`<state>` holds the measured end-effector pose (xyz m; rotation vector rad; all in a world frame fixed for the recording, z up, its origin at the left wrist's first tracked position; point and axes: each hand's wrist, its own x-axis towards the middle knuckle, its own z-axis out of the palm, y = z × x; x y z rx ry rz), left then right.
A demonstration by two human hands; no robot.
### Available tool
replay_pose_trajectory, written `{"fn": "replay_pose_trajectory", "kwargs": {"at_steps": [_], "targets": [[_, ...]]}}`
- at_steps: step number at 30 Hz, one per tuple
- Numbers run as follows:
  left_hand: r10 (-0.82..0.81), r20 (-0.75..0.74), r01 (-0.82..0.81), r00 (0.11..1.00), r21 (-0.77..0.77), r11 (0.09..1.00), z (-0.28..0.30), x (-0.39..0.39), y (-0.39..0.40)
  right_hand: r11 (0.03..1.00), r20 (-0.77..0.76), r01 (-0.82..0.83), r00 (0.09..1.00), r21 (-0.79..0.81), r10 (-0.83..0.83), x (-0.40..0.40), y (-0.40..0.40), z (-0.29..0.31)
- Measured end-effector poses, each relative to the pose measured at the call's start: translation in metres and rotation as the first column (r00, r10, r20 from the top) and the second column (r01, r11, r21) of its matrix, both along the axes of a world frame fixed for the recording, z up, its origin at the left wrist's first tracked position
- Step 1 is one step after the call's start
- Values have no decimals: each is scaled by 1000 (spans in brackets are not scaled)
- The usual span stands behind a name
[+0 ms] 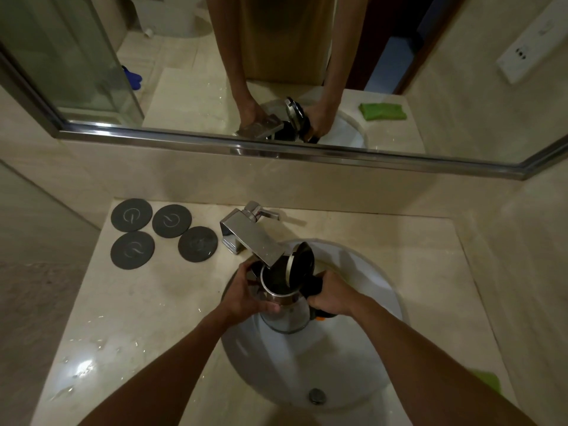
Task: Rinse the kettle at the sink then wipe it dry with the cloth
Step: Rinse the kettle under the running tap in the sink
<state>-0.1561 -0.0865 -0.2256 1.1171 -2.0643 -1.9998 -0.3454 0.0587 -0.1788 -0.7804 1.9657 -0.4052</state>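
Observation:
A steel kettle (287, 315) with a black handle and its black lid (302, 262) flipped open hangs over the white sink basin (362, 358), its mouth right under the chrome tap spout (255, 241). My left hand (249, 292) holds the kettle's body at the left side near the rim. My right hand (330, 295) grips the black handle on the right. A green cloth (488, 381) lies on the counter at the near right, partly behind my right forearm. I cannot tell whether water runs from the spout.
Several dark round coasters (132, 215) lie on the beige counter left of the tap. The tap lever (267, 212) points right. A mirror (276, 72) above the backsplash reflects the hands, kettle and cloth. The drain (316, 395) sits at the basin's near side. Water drops spot the left counter.

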Motion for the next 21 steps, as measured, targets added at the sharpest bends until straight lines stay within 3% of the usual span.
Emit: {"fn": "replay_pose_trajectory", "kwargs": {"at_steps": [21], "targets": [[-14, -59, 8, 998, -94, 996, -8, 8, 2, 999, -4, -35, 999, 3, 35, 1, -6, 1]]}}
